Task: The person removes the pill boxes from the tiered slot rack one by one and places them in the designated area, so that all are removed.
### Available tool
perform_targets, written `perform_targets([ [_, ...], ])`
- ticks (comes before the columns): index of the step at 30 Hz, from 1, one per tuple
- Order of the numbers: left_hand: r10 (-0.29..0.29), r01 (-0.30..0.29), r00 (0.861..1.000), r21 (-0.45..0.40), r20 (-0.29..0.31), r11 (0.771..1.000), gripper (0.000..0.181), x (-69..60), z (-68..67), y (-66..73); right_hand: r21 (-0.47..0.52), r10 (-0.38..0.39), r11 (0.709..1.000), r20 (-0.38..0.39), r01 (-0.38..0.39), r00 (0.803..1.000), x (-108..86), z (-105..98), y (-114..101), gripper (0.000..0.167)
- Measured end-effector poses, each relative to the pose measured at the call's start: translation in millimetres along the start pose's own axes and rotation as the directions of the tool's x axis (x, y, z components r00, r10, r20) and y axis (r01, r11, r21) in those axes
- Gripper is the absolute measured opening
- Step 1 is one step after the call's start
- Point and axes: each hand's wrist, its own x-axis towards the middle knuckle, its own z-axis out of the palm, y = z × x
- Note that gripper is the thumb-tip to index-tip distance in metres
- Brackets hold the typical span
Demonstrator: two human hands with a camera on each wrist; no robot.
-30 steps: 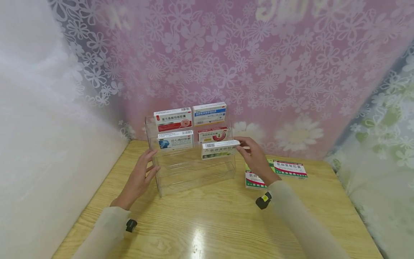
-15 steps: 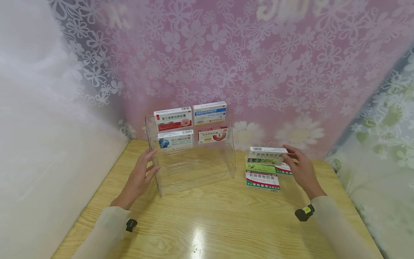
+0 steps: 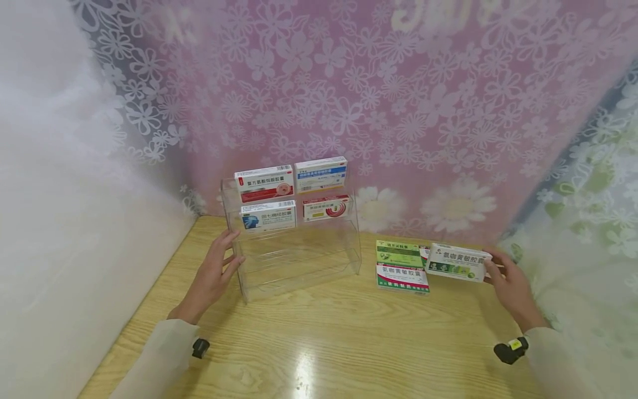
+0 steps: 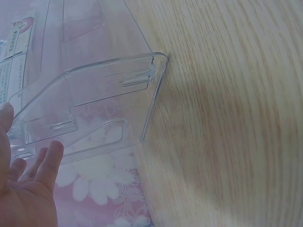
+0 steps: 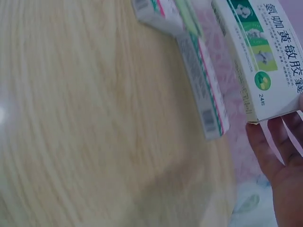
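Observation:
My right hand [image 3: 513, 288] pinches the right end of a white-and-green medicine box [image 3: 458, 262] and holds it tilted above the table. Beneath it, a white, red and green box [image 5: 203, 85] lies partly covered. Just left are a light green box [image 3: 399, 253] and another white, red and green box [image 3: 402, 279], close together on the table. My left hand [image 3: 211, 274] touches the left side of a clear tiered display stand [image 3: 242, 282], fingers fairly straight against its side panel.
Upper tiers of the stand bear a red-and-white box [image 3: 266, 185], a blue-and-white box [image 3: 321, 175], a white box with a blue picture [image 3: 269, 217] and a red-topped box [image 3: 326, 209]. A floral curtain [image 3: 319, 100] hangs behind the wooden table [image 3: 349, 343].
My right hand has carried the white-and-green box from the stand's third tier rightward, over the boxes lying on the table, tilting its face upward. My left hand has stayed at the stand.

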Motion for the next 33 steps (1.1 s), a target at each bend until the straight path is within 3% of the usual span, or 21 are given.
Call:
perform_targets([
  [4, -0.003, 0.003, 1.0, -0.01, 0.003, 1.0, 0.066, -0.2, -1.1, 2.3, -0.029, 0.059, 0.998, 0.094, -0.057, 0.994, -8.7, -6.5, 11.6, 0.052],
  [8, 0.005, -0.005, 1.0, -0.016, -0.002, 1.0, 0.067, 0.6, -0.9, 1.8, -0.096, 0.172, 0.983, 0.175, -0.158, 0.969, -12.8, -11.8, 17.0, 0.06],
  [16, -0.011, 0.011, 1.0, -0.019, 0.006, 1.0, 0.066, 1.4, -0.9, 0.6, -0.214, 0.292, 0.945, 0.205, -0.248, 0.934, -7.8, -7.6, 24.2, 0.073],
  [21, -0.012, 0.012, 1.0, -0.019, 0.008, 1.0, 0.066, 0.9, -1.1, 1.3, -0.24, 0.296, 0.94, 0.221, -0.242, 0.929, -9.5, -1.3, 25.9, 0.077],
  [25, -0.016, 0.016, 1.0, -0.018, 0.011, 1.0, 0.066, 0.9, -1.5, 2.2, -0.205, 0.282, 0.95, 0.246, -0.234, 0.928, -13.0, 2.3, 25.3, 0.076],
  [33, -0.033, 0.034, 0.999, -0.017, 0.023, 0.999, 0.065, 0.6, -1.7, 3.5, -0.192, 0.285, 0.951, 0.233, -0.243, 0.93, -16.8, 9.4, 26.0, 0.071],
])
